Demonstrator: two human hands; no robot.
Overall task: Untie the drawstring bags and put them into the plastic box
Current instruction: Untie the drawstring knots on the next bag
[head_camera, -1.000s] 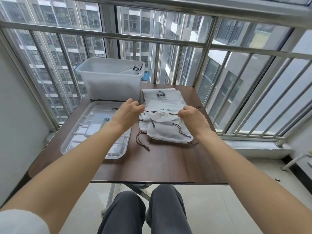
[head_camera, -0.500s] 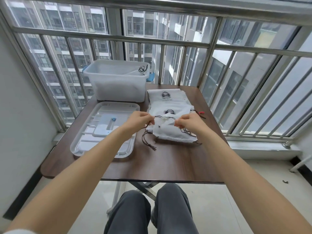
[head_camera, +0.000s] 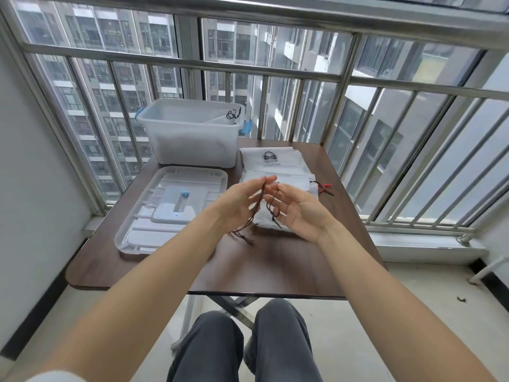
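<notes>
Both hands have lifted off the bags since a moment ago. Left hand (head_camera: 242,201) and right hand (head_camera: 298,208) hover palms facing, fingers pinching brown drawstrings (head_camera: 268,201) above the white drawstring bags (head_camera: 275,172) stacked on the worktop (head_camera: 275,266), beside the plastic box (head_camera: 192,142).

A dark wood-grain table (head_camera: 143,260) stands on crossed metal legs (head_camera: 234,310) over a pale tiled floor (head_camera: 413,312). A clear lid (head_camera: 143,230) lies flat on the table's left half, a small blue piece at its middle. Past the table's far edge runs a steel railing (head_camera: 275,71) of upright bars, with high-rise blocks (head_camera: 110,92) beyond it. A white wall (head_camera: 30,188) closes the left side. Grey trouser knees (head_camera: 248,348) show below the table.
</notes>
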